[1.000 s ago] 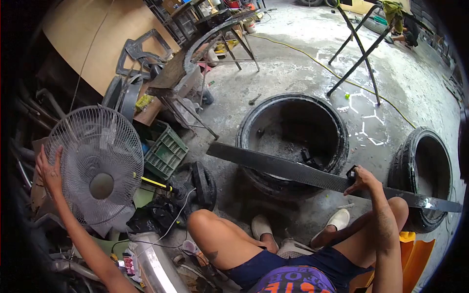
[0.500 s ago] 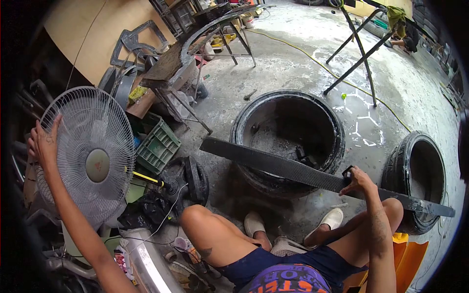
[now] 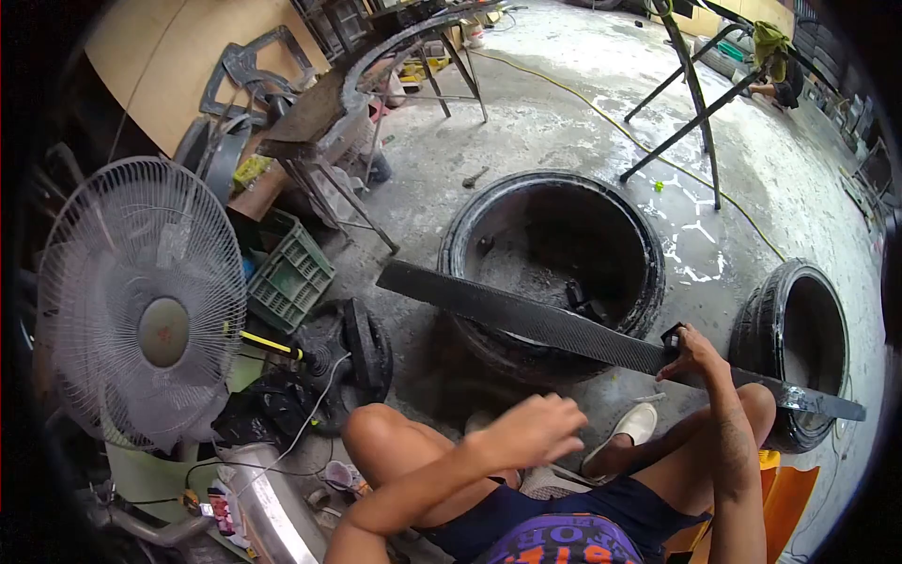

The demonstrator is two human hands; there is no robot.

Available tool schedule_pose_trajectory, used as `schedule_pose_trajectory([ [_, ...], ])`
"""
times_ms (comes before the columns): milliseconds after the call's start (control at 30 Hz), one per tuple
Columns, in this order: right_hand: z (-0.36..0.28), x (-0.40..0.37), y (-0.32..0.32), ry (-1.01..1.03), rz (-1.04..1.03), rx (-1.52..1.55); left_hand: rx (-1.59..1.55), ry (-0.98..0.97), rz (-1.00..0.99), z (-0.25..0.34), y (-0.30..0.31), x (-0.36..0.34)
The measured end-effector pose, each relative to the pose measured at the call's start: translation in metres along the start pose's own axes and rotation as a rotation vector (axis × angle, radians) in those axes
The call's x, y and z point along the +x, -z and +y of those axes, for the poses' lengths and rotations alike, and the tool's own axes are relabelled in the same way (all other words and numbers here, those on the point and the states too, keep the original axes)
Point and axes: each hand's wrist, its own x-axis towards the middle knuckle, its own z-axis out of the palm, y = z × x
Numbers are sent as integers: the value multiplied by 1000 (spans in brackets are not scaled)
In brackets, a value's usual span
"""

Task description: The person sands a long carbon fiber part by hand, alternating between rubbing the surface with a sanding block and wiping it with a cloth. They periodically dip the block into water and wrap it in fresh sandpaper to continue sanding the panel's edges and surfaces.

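Observation:
A long dark strip with a woven, carbon-fibre-like surface [image 3: 526, 320] lies across the rim of a large black tire [image 3: 454, 246], reaching right over a second tire [image 3: 752, 329]. My right hand [image 3: 697, 357] is at the strip's right half, fingers closed around a small black block [image 3: 673, 335] at the strip's upper edge. Over my lap, apart from the strip, my left hand [image 3: 531, 432] hangs in the air with loosely bent fingers and nothing in them. The standing fan [image 3: 162, 331] is to the left, out of my left hand's reach now.
A green plastic crate [image 3: 293, 273] and the fan's black base [image 3: 366, 352] stand left of the big tire. Behind are a metal-legged work stand [image 3: 329, 117] and a black frame stand [image 3: 695, 85]. A silver cylinder [image 3: 272, 498] lies at lower left; a yellow hose [image 3: 564, 92] crosses the floor.
My left hand has left the fan and swung right to above my lap. The fan head appears shifted slightly left and down. My right hand stays at the strip with the black block.

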Motion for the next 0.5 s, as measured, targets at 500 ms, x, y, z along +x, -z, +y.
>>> schedule_pose_trajectory([
  [500, -12, -12, 7, -42, -5, -59, 134, 58, -198, -32, -104, 1],
])
